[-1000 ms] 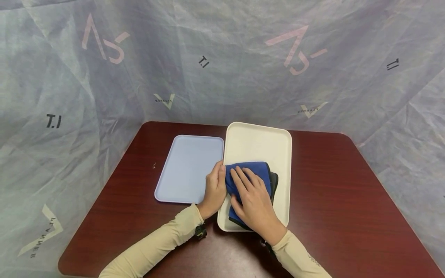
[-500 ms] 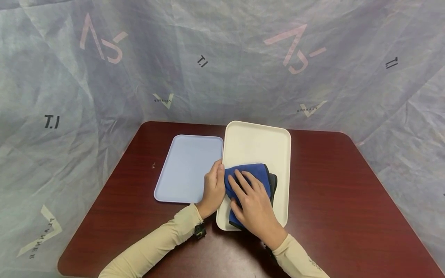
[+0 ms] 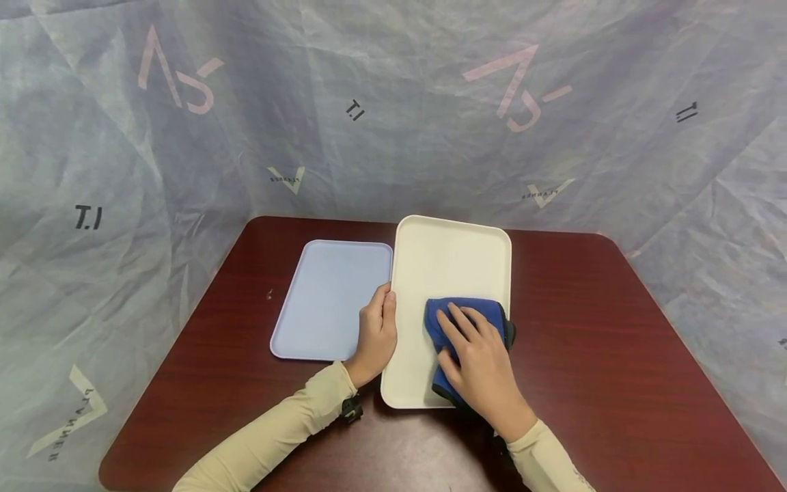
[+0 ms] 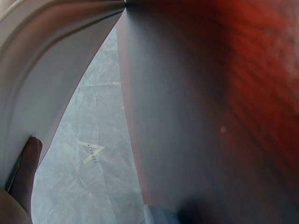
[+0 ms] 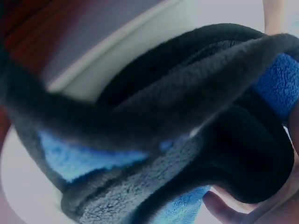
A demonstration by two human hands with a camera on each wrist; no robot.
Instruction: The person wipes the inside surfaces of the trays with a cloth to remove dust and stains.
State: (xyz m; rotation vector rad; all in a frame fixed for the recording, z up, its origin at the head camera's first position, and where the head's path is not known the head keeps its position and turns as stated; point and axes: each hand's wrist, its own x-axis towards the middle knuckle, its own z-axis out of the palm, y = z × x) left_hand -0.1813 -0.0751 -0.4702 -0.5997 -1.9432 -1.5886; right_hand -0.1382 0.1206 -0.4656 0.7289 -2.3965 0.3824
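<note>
Your left hand [image 3: 375,338] grips the cream tray [image 3: 451,260] by its left edge, while your right hand [image 3: 482,365], fingers spread, rests on the blue cloth [image 3: 494,316] at that tray's near right corner, a pale blue tray [image 3: 335,294] lying just beside.

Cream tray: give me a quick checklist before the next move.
1. Left hand gripping the cream tray: ok.
2. Right hand on the blue cloth: ok.
3. Blue cloth fully inside the cream tray: not ok, it reaches past the right side.
4. Cream tray flat on the table: not ok, the left wrist view shows a gap between them.
5. Pale blue tray clear of the blue cloth: ok.
6. Surface under the blue cloth: cannot tell, covered.
</note>
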